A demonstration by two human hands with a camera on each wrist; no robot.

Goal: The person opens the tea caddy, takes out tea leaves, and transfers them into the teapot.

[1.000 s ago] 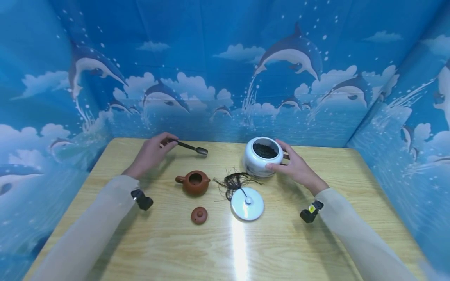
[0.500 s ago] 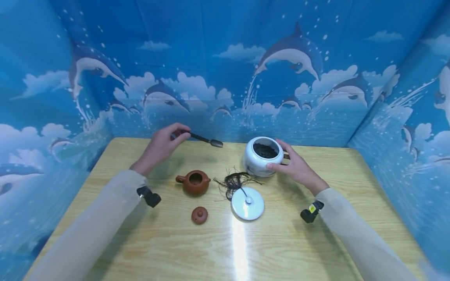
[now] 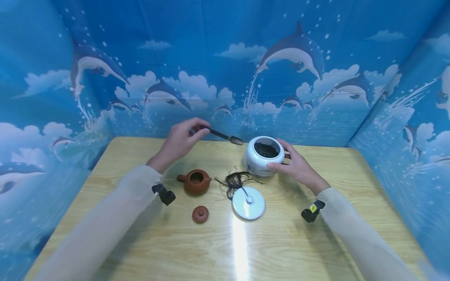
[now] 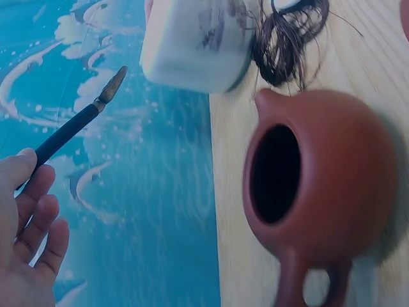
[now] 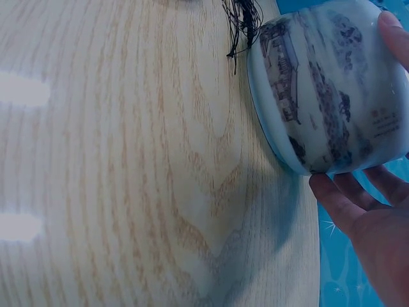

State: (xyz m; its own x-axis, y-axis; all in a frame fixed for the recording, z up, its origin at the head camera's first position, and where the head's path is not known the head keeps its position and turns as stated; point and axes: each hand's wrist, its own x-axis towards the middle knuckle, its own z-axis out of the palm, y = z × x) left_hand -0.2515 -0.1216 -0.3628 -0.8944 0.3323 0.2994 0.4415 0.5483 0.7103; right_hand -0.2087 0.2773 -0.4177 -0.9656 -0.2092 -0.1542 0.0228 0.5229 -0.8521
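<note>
My left hand (image 3: 186, 136) pinches the dark handle of a small tea scoop (image 3: 221, 135) between thumb and fingers. The scoop's tip points right and stops just left of the white porcelain jar (image 3: 256, 162), held up in the air. Dark tea leaves (image 3: 266, 150) lie inside the open jar. With thumb in front and fingers behind, my right hand (image 3: 297, 166) grips the jar's right side; its painted scene (image 5: 332, 89) faces the right wrist camera. A brown clay teapot (image 3: 197, 188) stands uncovered left of the jar, handle to the left, spout to the right.
In front of the teapot lies its small brown lid (image 3: 200, 215). The jar's white lid (image 3: 247, 208) is nearer me, with a tangled dark tassel (image 3: 234, 181) beside it. A dolphin-print cloth (image 3: 211, 78) hangs along the back and sides of the wooden table (image 3: 168, 242).
My left hand has carried the scoop rightward and up from behind the teapot to close beside the jar. The right hand and jar stay in place.
</note>
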